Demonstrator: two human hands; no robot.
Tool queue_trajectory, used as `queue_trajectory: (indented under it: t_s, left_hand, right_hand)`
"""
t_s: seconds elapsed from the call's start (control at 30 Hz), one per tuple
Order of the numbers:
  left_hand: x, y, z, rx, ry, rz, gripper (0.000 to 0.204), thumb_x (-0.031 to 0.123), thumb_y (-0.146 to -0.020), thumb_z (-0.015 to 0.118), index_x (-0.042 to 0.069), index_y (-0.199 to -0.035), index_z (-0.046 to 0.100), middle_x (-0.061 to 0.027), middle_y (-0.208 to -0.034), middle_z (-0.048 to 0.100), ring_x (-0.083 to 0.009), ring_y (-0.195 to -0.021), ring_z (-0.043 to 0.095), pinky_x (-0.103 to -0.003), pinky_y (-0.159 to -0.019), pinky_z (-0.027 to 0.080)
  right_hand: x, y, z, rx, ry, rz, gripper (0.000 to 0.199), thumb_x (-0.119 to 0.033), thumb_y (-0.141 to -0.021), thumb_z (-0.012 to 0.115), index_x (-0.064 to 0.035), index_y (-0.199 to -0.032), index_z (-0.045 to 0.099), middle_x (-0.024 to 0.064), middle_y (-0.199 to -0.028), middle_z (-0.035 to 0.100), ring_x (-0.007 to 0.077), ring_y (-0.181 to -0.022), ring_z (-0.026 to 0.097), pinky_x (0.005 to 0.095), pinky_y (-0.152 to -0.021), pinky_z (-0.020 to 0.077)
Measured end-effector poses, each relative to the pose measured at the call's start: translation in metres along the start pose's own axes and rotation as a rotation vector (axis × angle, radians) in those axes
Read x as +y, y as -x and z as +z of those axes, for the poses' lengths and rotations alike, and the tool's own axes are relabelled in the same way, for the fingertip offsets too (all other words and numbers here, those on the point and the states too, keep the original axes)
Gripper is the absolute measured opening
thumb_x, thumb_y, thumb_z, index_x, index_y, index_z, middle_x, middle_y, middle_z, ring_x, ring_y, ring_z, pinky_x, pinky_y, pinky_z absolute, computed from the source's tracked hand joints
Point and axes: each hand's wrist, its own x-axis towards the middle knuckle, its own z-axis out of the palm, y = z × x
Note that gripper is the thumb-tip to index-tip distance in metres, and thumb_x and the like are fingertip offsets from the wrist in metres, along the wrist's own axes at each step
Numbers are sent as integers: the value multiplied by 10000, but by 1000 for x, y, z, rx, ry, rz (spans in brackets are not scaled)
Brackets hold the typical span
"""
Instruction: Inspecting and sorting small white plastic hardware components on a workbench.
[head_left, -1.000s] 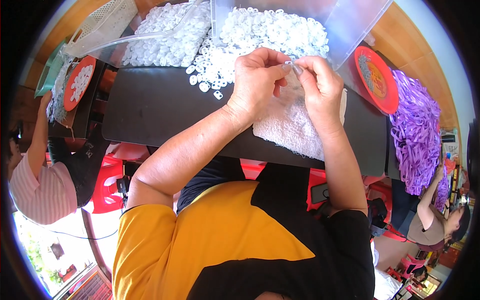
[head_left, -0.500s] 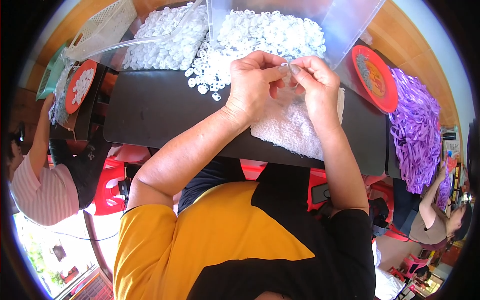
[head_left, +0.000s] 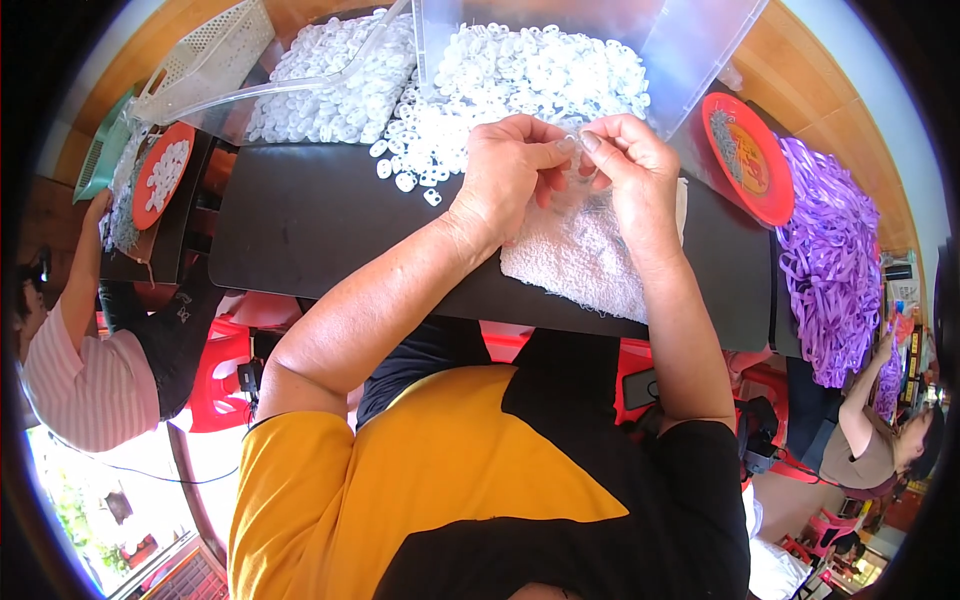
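Black table (head_left: 330, 225), frame centre | left hand (head_left: 510, 175) and right hand (head_left: 630, 170) pinched together on small clear piece (head_left: 578, 160) | risk: piece slipping into white rings (head_left: 520, 80).

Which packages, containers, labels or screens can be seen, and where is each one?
Clear plastic bin: far side of the table, tilted, white rings spilling out.
Red round tray: to the right of the hands, dark print inside.
Second red round tray: far left, holds white rings.
White mesh basket: upper left, rectangular.
No screen is in view.
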Motion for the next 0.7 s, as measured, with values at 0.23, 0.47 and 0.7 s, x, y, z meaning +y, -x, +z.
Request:
queue_trajectory:
  t_s: [0.23,0.47,0.7]
  left_hand:
    - [0,1,2,4,-20,13,94,49,-869,647,-33,-900,614,-82,-740,629,-133,-559,563,-252,-474,438]
    - [-3,1,1,0,17,69,92,48,-874,639,-36,-897,609,-83,-734,621,-139,-562,557,-254,-467,433]
    - [2,3,2,4,-38,116,74,35,-872,630,-32,-867,599,-76,-710,601,-131,-522,531,-249,-448,405]
  right_hand:
    - [1,1,0,8,19,-3,40,-64,-883,626,-32,-869,645,-15,-718,609,47,-640,547,204,-543,420]
    - [0,4,2,12,50,-30,48,-68,-877,635,-23,-867,647,-15,-707,599,42,-638,534,202,-538,413]
    - [-1,6,5,35,24,-60,63,-71,-883,634,-9,-871,641,-8,-703,595,47,-606,527,202,-524,410]
